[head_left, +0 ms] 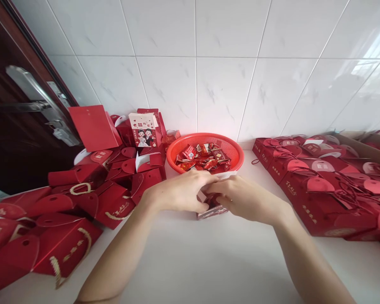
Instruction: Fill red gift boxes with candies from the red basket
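Both my hands are at a small open paper candy box (213,212) on the white tabletop, just in front of a red plastic basket (237,162). My left hand (182,190) is closed around the box's left side, its thumb toward me and its fingers over the opening. From the right, my right hand (245,196) grips the box with curled fingers at its opening. Something dark red shows between the hands inside the box; its kind is hidden. Wrapped candies (204,156) in red packaging lie in the basket behind.
Red gift boxes with rope handles (66,249) are piled on the left, beside an upright box with a printed couple (145,131). Rows of closed red boxes (319,190) fill the right. A tiled wall (164,80) stands behind; a dark door (19,126) is at left.
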`<state>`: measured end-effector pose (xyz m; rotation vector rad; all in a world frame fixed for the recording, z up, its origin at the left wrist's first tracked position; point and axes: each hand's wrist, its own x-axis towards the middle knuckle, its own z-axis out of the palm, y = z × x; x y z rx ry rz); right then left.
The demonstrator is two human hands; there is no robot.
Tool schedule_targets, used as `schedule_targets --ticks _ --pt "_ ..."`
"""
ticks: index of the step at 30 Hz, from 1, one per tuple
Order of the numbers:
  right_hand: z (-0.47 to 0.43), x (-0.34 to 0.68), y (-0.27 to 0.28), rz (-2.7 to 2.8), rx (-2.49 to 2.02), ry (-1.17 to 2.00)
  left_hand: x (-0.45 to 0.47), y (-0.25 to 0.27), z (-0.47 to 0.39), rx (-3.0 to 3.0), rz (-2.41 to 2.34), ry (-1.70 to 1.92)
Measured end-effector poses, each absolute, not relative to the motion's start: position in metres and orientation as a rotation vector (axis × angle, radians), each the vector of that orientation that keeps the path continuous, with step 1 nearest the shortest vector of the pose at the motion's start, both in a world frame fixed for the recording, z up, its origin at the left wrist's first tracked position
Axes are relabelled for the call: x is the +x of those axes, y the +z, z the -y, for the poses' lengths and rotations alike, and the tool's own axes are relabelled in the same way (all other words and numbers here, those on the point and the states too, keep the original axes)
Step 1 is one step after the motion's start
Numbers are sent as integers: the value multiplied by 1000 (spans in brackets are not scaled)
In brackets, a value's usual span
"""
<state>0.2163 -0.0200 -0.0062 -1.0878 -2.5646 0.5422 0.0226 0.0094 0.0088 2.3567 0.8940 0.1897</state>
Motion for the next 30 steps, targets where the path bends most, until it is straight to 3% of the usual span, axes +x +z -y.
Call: schedule_targets --ticks 10,26,30 --pt "15 199 -11 2673 -1264 207 22 6 -10 2376 -890 207" --pt "9 223 -5 2313 -1332 334 22 13 -9 2278 -964 197" --pt "6 222 -12 2362 -1399 191 22 10 -11 2257 -937 219"
